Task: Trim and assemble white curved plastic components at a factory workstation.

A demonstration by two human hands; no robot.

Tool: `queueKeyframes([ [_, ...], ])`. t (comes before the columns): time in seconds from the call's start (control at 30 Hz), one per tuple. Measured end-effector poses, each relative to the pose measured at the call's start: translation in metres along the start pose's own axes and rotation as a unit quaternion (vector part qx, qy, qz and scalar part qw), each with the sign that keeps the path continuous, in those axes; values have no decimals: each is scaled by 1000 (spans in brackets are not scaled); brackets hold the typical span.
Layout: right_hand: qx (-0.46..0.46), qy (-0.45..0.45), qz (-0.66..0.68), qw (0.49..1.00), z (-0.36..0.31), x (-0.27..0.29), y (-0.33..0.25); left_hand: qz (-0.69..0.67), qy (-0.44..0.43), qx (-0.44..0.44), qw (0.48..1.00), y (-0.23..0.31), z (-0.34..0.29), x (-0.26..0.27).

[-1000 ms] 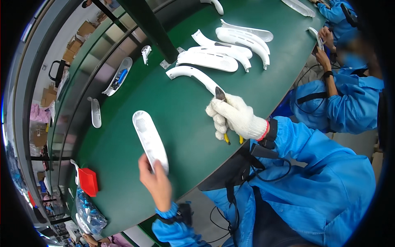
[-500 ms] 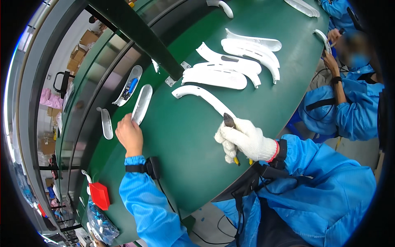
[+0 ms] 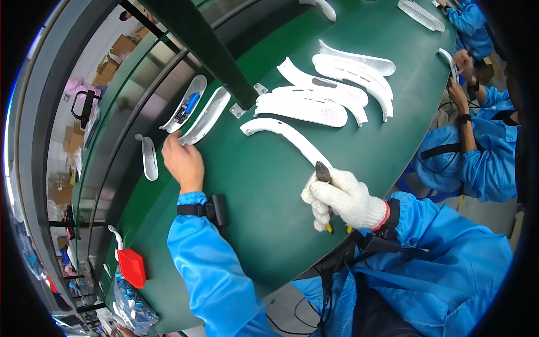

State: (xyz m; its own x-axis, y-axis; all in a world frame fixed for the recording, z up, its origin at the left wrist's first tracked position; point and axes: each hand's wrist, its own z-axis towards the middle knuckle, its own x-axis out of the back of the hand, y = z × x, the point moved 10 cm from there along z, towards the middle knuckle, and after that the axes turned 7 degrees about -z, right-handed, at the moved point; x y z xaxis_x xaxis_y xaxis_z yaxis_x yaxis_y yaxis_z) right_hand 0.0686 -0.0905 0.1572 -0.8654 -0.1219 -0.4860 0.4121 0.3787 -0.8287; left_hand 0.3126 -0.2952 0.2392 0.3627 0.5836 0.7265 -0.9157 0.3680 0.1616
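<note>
left-hand grip (image 3: 184, 165), its closure unclear, should guide the hollow white shell (image 3: 209, 115) gently clear of the wired shell (image 3: 195, 87) while right-hand grip (image 3: 349, 197) holds yellow-handled pliers (image 3: 323, 171).

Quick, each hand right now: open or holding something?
Left hand: at near end of a white shell; grip unclear.
Right hand: closed around a yellow-handled tool.
</note>
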Motion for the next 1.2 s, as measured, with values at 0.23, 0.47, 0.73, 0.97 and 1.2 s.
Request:
queueKeyframes([
  [0.23,3,21,-9,1000,2,4,-1,-46,-25,87,995,-65,-32,2],
  [0.47,12,38,-14,999,2,8,4,-108,-14,123,986,-66,-32,0],
  [0.73,0,44,-25,999,2,6,3,-73,-20,-67,995,-26,39,-17],
  [0.97,-5,33,0,999,3,5,4,5,-115,-127,985,-10,75,-86],
  [1.2,-12,41,-4,999,5,8,6,-72,-99,-112,986,-5,76,-91],
])
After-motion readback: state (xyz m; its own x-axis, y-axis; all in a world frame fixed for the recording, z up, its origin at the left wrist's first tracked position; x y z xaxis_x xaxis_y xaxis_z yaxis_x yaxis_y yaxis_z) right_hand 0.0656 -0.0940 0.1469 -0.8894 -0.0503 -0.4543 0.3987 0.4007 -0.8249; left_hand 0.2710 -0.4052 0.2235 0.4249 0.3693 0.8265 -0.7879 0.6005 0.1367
